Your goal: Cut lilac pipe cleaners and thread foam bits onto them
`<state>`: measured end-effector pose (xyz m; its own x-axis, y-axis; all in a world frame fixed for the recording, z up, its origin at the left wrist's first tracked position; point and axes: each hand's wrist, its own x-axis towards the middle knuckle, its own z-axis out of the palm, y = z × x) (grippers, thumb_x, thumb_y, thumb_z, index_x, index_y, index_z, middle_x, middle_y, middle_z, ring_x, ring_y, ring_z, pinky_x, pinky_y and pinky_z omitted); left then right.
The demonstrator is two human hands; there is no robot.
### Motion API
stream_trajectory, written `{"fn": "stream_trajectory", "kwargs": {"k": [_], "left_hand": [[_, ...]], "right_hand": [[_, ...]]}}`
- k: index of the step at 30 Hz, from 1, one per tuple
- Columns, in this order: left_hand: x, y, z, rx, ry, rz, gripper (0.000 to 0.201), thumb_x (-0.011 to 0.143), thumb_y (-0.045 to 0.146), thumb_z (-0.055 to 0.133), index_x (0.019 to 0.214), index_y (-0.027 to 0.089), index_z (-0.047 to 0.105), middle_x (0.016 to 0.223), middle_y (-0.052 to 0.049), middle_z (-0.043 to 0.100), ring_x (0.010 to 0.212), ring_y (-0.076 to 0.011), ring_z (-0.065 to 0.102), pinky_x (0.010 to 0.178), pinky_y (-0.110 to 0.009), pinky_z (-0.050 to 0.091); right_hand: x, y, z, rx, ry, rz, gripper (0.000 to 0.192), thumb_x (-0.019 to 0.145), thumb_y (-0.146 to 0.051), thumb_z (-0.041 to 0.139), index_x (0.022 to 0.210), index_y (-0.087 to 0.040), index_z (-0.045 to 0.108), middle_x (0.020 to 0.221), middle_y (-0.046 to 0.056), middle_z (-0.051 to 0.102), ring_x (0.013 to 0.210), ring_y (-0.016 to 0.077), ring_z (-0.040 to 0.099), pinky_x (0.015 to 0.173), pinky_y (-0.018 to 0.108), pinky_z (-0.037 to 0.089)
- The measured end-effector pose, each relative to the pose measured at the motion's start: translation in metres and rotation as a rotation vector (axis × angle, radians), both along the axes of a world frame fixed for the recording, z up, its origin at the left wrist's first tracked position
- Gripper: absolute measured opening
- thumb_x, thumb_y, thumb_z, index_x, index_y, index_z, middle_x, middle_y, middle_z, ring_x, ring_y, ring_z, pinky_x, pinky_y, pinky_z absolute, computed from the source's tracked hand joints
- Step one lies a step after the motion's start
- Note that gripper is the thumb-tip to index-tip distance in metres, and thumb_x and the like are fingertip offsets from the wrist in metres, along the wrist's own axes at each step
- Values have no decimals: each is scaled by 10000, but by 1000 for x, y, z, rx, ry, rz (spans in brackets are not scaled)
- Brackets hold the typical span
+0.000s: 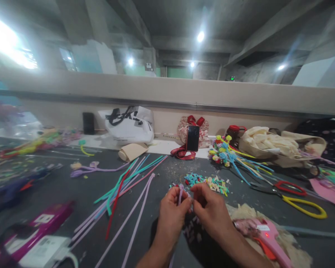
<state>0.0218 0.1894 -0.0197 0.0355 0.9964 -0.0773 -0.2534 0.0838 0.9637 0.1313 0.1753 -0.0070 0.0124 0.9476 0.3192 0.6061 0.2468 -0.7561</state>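
Note:
My left hand [171, 212] is closed on a light purple pipe cleaner [181, 193], with its looped top poking up between the thumb and forefinger. Right beside it, my right hand [212, 210] is pinched, its fingertips meeting close to the left ones. What those right fingers hold is too small and hidden to make out. Just beyond both hands lies a pile of short cut pipe cleaner pieces, blue ones [194, 179] and cream and yellow ones [218, 185]. Small pale purple bits [195, 232] lie in the shadow below the hands.
Long pipe cleaners [120, 186] lie to the left, near a magenta device [44, 223]. A pink glue gun [268, 232] rests on crumpled material at right, with red-and-yellow-handled scissors [293, 195] beyond. Behind stand a phone [192, 138], a flower bunch [226, 152] and a white bag [128, 126].

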Motion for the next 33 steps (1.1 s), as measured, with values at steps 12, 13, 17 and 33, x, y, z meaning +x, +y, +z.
{"fn": "stream_trajectory", "kwargs": {"k": [12,13,17,33], "left_hand": [[-12,3,11,-106,-127,-71,179,662,249,578,739,181,432,478,96,433,307,7,244,275,-94,156],[-13,3,12,-109,-130,-81,181,660,247,581,741,179,434,480,94,436,309,6,246,273,-94,157],[-12,1,14,-128,-111,-104,189,635,248,596,725,173,448,459,93,439,295,5,250,264,-96,161],[-8,-5,16,-214,-152,-239,107,713,254,471,733,156,511,576,49,461,374,-16,312,285,-98,160]], "right_hand": [[3,2,4,-213,583,151,152,746,-290,503,821,-160,530,678,-2,583,512,99,523,440,197,390],[3,3,4,-249,610,157,154,751,-302,500,783,-156,536,654,-5,582,485,91,512,413,186,374],[5,5,1,-326,615,164,218,753,-340,492,648,-152,526,592,-16,563,428,77,475,353,166,322],[8,11,3,-280,465,-14,114,659,-238,493,578,-158,502,477,-55,505,344,53,400,332,164,296]]}}
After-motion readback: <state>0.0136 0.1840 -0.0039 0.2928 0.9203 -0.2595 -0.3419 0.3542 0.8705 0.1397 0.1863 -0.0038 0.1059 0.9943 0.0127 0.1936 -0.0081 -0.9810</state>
